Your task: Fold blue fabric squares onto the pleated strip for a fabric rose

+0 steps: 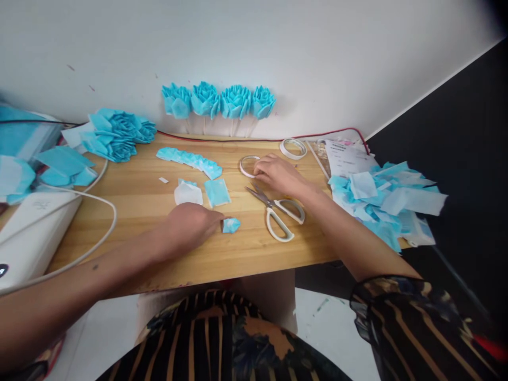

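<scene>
Between the fingertips of my left hand [192,225] is a small folded blue petal [231,225], just above the wooden table. The fingers of my right hand [275,172] are closed on the edge of a roll of white tape [243,166]; the fingertips are partly hidden. Scissors [270,202] with white handles lie partly spread below my right hand. A flat blue fabric square [217,192] and a pale rounded piece [188,193] lie beyond my left hand. Farther back is a curved row of folded blue petals [189,160].
Several blue fabric roses [235,101] on sticks lean against the wall, with a rose bunch [119,135] to their left. Another tape roll [293,148] lies at the back. Blue scraps [381,196] pile up at right. A white power bank [39,233] with a cable sits left.
</scene>
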The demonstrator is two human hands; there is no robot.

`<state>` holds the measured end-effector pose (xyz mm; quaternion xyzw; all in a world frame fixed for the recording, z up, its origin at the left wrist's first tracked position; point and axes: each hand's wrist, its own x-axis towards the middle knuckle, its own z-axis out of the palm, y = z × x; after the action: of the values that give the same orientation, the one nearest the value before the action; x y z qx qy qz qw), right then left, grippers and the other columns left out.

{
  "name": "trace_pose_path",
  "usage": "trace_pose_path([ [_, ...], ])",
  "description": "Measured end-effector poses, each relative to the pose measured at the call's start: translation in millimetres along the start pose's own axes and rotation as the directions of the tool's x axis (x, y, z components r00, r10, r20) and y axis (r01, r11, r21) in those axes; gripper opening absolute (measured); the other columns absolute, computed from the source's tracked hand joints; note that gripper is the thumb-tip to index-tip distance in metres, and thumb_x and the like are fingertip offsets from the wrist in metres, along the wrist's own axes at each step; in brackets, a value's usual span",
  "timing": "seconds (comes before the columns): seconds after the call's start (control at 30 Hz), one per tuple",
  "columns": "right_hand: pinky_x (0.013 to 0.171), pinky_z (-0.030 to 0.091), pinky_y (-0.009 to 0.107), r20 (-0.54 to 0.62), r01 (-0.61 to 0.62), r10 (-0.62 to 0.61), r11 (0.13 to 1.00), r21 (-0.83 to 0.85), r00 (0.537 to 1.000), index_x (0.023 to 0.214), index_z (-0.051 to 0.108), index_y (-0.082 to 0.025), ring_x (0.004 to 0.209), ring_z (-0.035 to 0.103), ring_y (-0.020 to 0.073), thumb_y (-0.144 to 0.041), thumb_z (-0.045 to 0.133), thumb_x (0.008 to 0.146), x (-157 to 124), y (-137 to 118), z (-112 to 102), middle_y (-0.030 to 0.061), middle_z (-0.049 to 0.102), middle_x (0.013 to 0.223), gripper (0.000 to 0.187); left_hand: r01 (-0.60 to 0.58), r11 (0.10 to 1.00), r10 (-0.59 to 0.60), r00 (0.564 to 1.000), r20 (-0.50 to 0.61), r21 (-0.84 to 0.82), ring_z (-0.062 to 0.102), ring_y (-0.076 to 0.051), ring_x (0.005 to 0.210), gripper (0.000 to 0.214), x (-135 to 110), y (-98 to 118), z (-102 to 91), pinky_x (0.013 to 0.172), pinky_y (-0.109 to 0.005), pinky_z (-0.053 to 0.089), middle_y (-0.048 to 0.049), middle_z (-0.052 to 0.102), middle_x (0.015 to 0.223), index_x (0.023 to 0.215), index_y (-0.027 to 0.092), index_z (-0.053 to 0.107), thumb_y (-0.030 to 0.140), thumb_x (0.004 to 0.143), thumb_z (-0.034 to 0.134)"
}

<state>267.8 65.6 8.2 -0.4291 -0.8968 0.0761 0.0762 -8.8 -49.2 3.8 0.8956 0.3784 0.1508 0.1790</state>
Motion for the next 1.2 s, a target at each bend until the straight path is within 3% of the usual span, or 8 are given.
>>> trace_pose_path([
  [0.1,0.084,0.048,0.037,-0.123,-0.135,0.188,0.927,0.350,0.974,0.091,0.066,-0.018,0.091,0.065,0.0233,-0.025,0.060,0.090,-4,-4,-10,0.0082,0.075,0.097,0.010,0.048,0.988,-0.049,0.999,0.002,0.145,0.050,-0.016,0.048,0.029,-4,-6,-1.1,0.051,-0.027,0.024,-0.0013,0.060,0.054,0.074,0.019,0.070,0.024,0.096,0.051],
  [0.2,0.072,0.051,0.029,-0.099,-0.124,0.304,0.635,0.762,0.947,0.092,0.063,-0.020,0.083,0.068,0.0174,-0.036,0.060,0.091,-12,-20,-27,0.0038,0.075,0.091,0.017,0.072,0.974,-0.035,0.984,-0.177,0.213,0.056,-0.018,0.055,0.026,-2,-8,-8.0,0.055,-0.027,0.031,-0.0045,0.065,0.062,0.082,0.018,0.073,0.025,0.095,0.052],
  [0.4,0.050,0.043,0.020,0.118,-0.172,0.161,0.378,0.910,0.980,0.086,0.069,-0.016,0.057,0.060,0.0093,-0.041,0.075,0.081,-23,-67,-48,0.0013,0.071,0.067,0.026,0.085,0.985,-0.148,0.864,-0.482,-0.150,0.063,-0.019,0.079,0.033,20,15,-34.7,0.072,-0.031,0.049,-0.0102,0.071,0.108,0.122,0.019,0.069,0.035,0.097,0.055],
  [0.57,0.045,0.039,0.018,0.125,-0.149,0.086,0.395,0.906,0.988,0.095,0.075,-0.015,0.056,0.059,0.0082,-0.040,0.074,0.084,-27,-78,-50,0.0016,0.073,0.070,0.027,0.162,0.718,-0.272,0.961,-0.058,-0.677,0.049,-0.012,0.054,0.030,29,22,-38.6,0.053,-0.025,0.039,0.0005,0.058,0.061,0.093,0.017,0.073,0.042,0.095,0.057],
  [0.8,0.062,0.052,0.024,0.043,-0.076,0.094,0.377,0.923,0.995,0.107,0.076,-0.019,0.068,0.063,0.0102,-0.050,0.065,0.090,-41,-63,-39,0.0050,0.077,0.092,0.037,0.020,0.300,-0.259,0.964,-0.061,-0.954,0.058,-0.014,0.067,0.028,22,8,-24.4,0.066,-0.028,0.047,-0.0045,0.065,0.072,0.075,0.015,0.071,0.040,0.087,0.069],
  [0.9,0.065,0.051,0.025,0.004,-0.057,0.105,0.503,0.862,0.994,0.103,0.077,-0.018,0.070,0.065,0.0118,-0.045,0.069,0.089,-47,-69,-37,0.0035,0.076,0.083,0.031,0.032,0.348,-0.288,0.955,-0.075,-0.937,0.058,-0.014,0.065,0.025,21,7,-23.8,0.064,-0.028,0.046,-0.0043,0.067,0.074,0.087,0.016,0.073,0.040,0.087,0.070],
  [1.03,0.066,0.050,0.025,-0.210,0.005,0.209,0.696,0.718,0.955,0.106,0.077,-0.022,0.071,0.067,0.0123,-0.037,0.063,0.094,-53,-88,-39,0.0015,0.077,0.085,0.024,0.033,0.528,-0.482,0.834,-0.268,-0.848,0.054,-0.011,0.064,0.027,23,17,-29.8,0.062,-0.026,0.046,-0.0015,0.068,0.086,0.108,0.019,0.070,0.031,0.085,0.074],
  [1.2,0.077,0.055,0.029,-0.427,0.064,0.247,0.803,0.593,0.870,0.111,0.071,-0.023,0.083,0.073,0.0149,-0.024,0.065,0.092,-57,-107,-37,0.0001,0.078,0.091,0.020,-0.012,0.264,-0.613,0.770,-0.177,-0.964,0.054,-0.012,0.064,0.024,24,34,-30.2,0.055,-0.024,0.042,-0.0004,0.063,0.078,0.103,0.018,0.068,0.027,0.082,0.075],
])
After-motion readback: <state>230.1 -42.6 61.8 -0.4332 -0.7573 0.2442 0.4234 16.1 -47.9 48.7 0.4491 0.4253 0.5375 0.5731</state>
